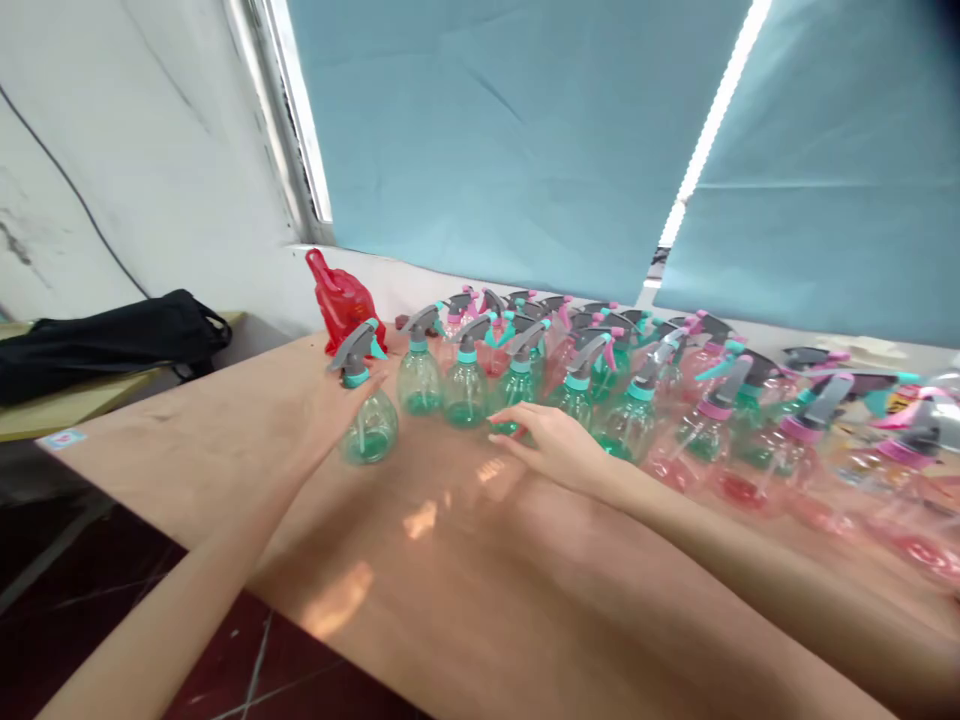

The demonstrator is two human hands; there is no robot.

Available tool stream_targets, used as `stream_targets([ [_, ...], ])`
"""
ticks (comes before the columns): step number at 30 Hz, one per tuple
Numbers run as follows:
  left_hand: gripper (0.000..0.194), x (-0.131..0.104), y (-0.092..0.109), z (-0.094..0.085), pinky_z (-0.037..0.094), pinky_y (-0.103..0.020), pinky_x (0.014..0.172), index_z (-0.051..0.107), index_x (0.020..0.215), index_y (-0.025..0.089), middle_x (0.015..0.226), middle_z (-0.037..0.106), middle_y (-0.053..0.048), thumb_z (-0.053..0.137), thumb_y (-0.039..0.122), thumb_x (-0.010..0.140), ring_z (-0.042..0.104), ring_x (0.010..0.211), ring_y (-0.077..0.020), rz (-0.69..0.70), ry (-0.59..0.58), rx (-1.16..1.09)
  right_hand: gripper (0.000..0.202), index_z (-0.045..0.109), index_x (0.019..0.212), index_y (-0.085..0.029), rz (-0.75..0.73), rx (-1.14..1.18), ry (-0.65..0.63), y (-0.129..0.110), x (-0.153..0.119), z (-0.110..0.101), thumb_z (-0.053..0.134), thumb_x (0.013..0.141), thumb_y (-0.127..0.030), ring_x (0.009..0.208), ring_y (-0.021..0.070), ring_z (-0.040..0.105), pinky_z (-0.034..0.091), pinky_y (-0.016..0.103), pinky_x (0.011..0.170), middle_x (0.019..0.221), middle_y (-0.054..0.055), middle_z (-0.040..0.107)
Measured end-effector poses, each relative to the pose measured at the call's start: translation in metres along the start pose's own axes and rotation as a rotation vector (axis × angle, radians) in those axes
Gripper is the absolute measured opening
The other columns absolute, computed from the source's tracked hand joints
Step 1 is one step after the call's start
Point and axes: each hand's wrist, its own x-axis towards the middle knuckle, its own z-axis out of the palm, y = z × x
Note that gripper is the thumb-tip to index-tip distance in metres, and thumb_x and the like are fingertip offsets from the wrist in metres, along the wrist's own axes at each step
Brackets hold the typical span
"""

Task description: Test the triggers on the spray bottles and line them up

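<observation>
"What's hard to make out?"

"The rear of the crowd of spray bottles [465, 388], because the front ones overlap it. Toward the right, the pink bottles [750, 485] blur, and the last are cut off by the side of the view."

"And the left hand [339, 408]?"

"It reaches up from below with the forearm slanting across the bench's near edge. It's at the neck of the end bottle [373, 428], covering part of the neck and shoulder. Some of its fingers are hidden, so I can't tell how tightly they close."

"Where is that bottle?"

"On the bench [217, 425], upright, closer to its left edge than the other bottles, just beside the row."

"The right hand [553, 442]?"

"Low over the wood, palm down, forearm coming in from the lower right. Its fingers are bent, with a moderate gap to the thumb, holding nothing. The tips lie in front of a green bottle [517, 385]; I can't tell if they touch it."

"What are they made of?"

"Clear tinted plastic, rounded and ribbed, with grey spray heads and turquoise or pink collars. Near the bench's far left corner sits a shiny, crumpled red bag [346, 308]. A sticker [63, 438] marks the near left corner."
</observation>
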Motion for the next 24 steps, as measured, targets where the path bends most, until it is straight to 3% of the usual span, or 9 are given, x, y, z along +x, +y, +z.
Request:
stream_targets([
  [6, 0.044, 0.043, -0.032, -0.003, 0.048, -0.047, 0.089, 0.062, 0.105, 0.017, 0.098, 0.069, -0.011, 0.068, 0.048, 0.075, 0.064, 0.095, -0.0333, 0.019, 0.059, 0.108, 0.045, 0.055, 0.127, -0.016, 0.06, 0.102, 0.014, -0.043, 0.077, 0.014, 0.061, 0.087, -0.035, 0.098, 0.0272, 0.066, 0.049, 0.039, 0.086, 0.11, 0.012, 0.069],
  [12, 0.045, 0.078, -0.059, 0.028, 0.049, -0.038, 0.091, 0.057, 0.12, 0.02, 0.111, 0.069, -0.009, 0.06, 0.045, 0.083, 0.064, 0.101, -0.0274, 0.052, 0.051, 0.047, 0.053, 0.051, 0.131, -0.014, 0.199, 0.255, -0.079, -0.047, 0.124, 0.032, 0.057, 0.087, -0.044, 0.055, 0.0224, 0.067, 0.055, 0.036, 0.056, 0.077, 0.008, 0.069],
  [17, 0.043, 0.09, -0.061, 0.046, 0.045, -0.043, 0.093, 0.064, 0.111, 0.021, 0.106, 0.071, -0.009, 0.06, 0.052, 0.082, 0.063, 0.104, -0.0332, 0.051, 0.052, 0.037, 0.052, 0.048, 0.131, -0.012, 0.259, 0.355, -0.068, -0.044, 0.143, 0.041, 0.059, 0.087, -0.039, 0.062, 0.0239, 0.07, 0.056, 0.032, 0.05, 0.087, 0.012, 0.07],
  [21, 0.042, 0.091, -0.062, 0.049, 0.046, -0.044, 0.091, 0.067, 0.103, 0.019, 0.1, 0.072, -0.01, 0.059, 0.054, 0.082, 0.063, 0.102, -0.0341, 0.046, 0.037, 0.016, 0.064, 0.034, 0.14, -0.014, 0.304, 0.418, -0.05, -0.043, 0.156, 0.047, 0.06, 0.086, -0.037, 0.067, 0.0231, 0.071, 0.056, 0.029, 0.044, 0.111, 0.017, 0.066],
  [24, 0.046, 0.09, -0.064, 0.047, 0.046, -0.044, 0.091, 0.067, 0.099, 0.016, 0.096, 0.072, -0.012, 0.057, 0.058, 0.082, 0.064, 0.1, -0.0341, 0.035, 0.018, 0.004, 0.074, 0.024, 0.145, -0.012, 0.337, 0.456, -0.048, -0.042, 0.165, 0.053, 0.062, 0.085, -0.036, 0.064, 0.0225, 0.071, 0.056, 0.029, 0.043, 0.117, 0.02, 0.063],
])
